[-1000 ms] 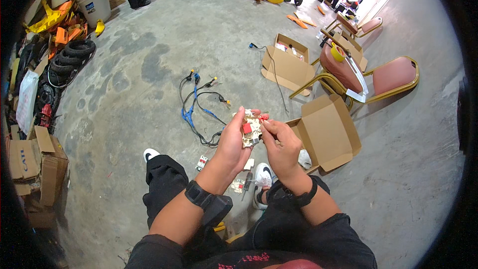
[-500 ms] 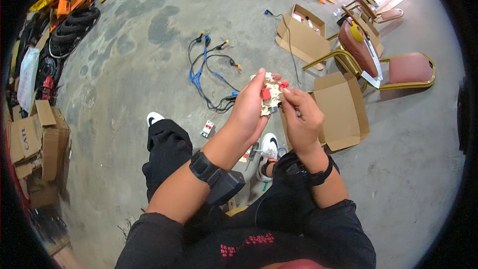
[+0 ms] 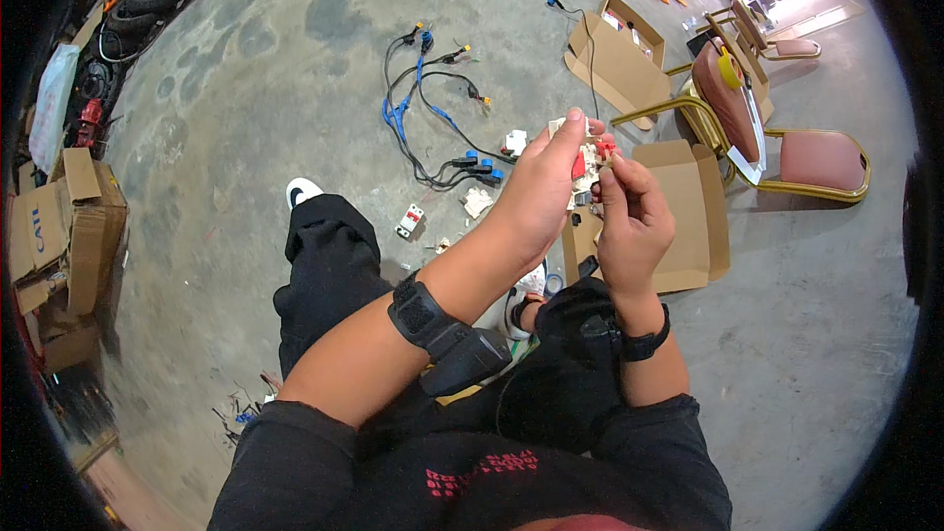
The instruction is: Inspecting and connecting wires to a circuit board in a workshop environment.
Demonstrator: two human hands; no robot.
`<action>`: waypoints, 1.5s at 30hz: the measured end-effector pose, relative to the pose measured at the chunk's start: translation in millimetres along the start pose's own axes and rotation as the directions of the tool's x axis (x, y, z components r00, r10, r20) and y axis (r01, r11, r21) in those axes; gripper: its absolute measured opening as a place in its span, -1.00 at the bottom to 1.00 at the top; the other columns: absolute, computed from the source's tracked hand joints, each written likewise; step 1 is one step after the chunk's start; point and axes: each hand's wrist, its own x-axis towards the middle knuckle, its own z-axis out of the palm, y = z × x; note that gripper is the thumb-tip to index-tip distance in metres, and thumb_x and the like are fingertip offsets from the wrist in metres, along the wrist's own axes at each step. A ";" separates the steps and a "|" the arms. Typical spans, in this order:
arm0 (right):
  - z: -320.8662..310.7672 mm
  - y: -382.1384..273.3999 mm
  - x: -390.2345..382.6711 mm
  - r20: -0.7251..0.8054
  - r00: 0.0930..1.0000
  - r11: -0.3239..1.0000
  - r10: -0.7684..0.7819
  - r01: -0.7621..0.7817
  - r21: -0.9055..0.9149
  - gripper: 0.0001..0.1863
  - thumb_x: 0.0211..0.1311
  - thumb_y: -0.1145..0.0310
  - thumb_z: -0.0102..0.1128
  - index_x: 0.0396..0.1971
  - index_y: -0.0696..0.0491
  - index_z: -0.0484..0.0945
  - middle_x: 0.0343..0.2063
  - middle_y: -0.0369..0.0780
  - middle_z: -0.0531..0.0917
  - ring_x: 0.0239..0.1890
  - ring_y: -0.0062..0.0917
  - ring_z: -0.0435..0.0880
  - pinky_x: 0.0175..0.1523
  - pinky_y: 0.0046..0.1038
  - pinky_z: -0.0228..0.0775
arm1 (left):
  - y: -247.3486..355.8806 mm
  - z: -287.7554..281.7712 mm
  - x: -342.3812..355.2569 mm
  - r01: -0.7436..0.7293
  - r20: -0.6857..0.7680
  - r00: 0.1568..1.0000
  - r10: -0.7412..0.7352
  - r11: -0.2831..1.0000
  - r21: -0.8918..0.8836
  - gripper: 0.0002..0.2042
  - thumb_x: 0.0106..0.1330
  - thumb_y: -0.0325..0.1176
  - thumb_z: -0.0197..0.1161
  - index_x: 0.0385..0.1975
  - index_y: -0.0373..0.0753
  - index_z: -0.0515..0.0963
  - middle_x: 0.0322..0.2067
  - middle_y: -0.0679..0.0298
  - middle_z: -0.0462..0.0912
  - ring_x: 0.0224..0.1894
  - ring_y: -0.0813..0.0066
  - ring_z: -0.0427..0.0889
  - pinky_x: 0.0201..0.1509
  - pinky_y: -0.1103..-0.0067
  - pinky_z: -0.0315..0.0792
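In front of me my left hand (image 3: 543, 177) is closed around an opened circuit breaker (image 3: 590, 180), a cream-white housing with red parts and its inner pieces exposed. The thumb lies along its upper side. My right hand (image 3: 637, 226) is pinched at the breaker's right edge, beside a small red part (image 3: 607, 149); the fingers partly hide what they grip. On the floor left of my left forearm lies a whole white circuit breaker (image 3: 410, 220) with red marks. Near my left hand are white housing pieces (image 3: 477, 202) and another white block (image 3: 514, 143).
Black and blue cables (image 3: 398, 118) lie coiled ahead on the floor. An open cardboard box (image 3: 678, 216) stands beyond my right hand, another box (image 3: 619, 59) farther off. Chairs (image 3: 826, 165) stand at right. Tyres (image 3: 147, 15) and worn cartons (image 3: 64, 246) line the left side.
Both hands and the breaker have moved right and slightly up in the picture. My view has shifted, so more white pieces on the floor show beside my left forearm.
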 end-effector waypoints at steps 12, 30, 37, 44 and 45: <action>2.9 2.2 -3.0 0.012 1.000 0.998 -0.015 0.015 -0.058 -0.83 0.25 0.60 0.24 -0.17 0.23 0.59 -0.14 -0.13 0.66 -0.19 -0.58 0.65 -0.12 -0.55 0.56 | -7.3 0.8 -1.0 -0.048 -0.042 0.998 0.048 0.999 0.010 -0.61 0.57 -0.11 -0.20 0.01 -0.32 0.41 -0.06 0.09 0.59 0.01 0.37 0.59 0.16 0.43 0.45; -4.0 -2.8 1.6 0.013 0.999 0.999 0.040 -0.041 0.014 -0.84 0.29 0.57 0.21 -0.16 0.22 0.57 -0.14 -0.16 0.63 -0.18 -0.58 0.64 -0.15 -0.56 0.59 | 0.9 4.7 -1.5 0.040 -0.001 0.999 -0.041 0.977 -0.211 -0.59 0.55 -0.09 -0.20 -0.01 -0.34 0.42 -0.04 0.03 0.59 0.05 0.27 0.59 0.21 0.36 0.43; -7.9 -5.1 0.2 0.026 0.998 0.999 0.051 -0.051 0.001 -0.84 0.27 0.57 0.23 -0.15 0.21 0.59 -0.13 -0.15 0.64 -0.18 -0.59 0.64 -0.11 -0.56 0.56 | -1.8 3.1 -3.0 0.045 0.030 0.999 -0.040 0.981 -0.191 -0.58 0.55 -0.08 -0.20 -0.01 -0.33 0.43 -0.04 0.05 0.59 0.05 0.29 0.59 0.21 0.39 0.44; -9.1 -3.8 -0.2 0.047 0.999 1.000 0.010 -0.010 -0.006 -0.83 0.25 0.60 0.25 -0.16 0.22 0.60 -0.11 -0.13 0.64 -0.18 -0.58 0.64 -0.11 -0.57 0.55 | -1.6 3.7 -3.2 0.057 0.025 0.998 -0.054 0.983 -0.174 -0.58 0.56 -0.08 -0.22 0.00 -0.33 0.42 -0.03 0.04 0.59 0.06 0.29 0.58 0.22 0.38 0.43; -8.9 -4.1 -0.5 0.048 0.999 1.000 0.010 -0.009 -0.005 -0.83 0.25 0.60 0.25 -0.16 0.22 0.60 -0.11 -0.13 0.64 -0.18 -0.58 0.64 -0.11 -0.57 0.55 | -1.0 4.2 -3.8 0.060 0.015 0.998 -0.059 0.983 -0.171 -0.58 0.56 -0.08 -0.22 0.01 -0.33 0.42 -0.03 0.04 0.59 0.06 0.29 0.58 0.22 0.38 0.43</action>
